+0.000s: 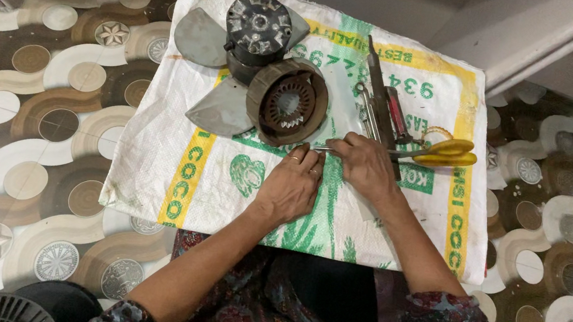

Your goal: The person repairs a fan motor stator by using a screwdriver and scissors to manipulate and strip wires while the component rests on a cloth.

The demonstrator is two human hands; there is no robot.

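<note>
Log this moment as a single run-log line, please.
left hand: flat on woven sack | right hand: pinching thin metal tool | nearby: fan motor, yellow scissors

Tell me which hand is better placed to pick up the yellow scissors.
Right. The right hand lies beside the scissors, its fingers almost at the blades. The left hand rests further off on the sack, nearer the brown motor ring.
</note>
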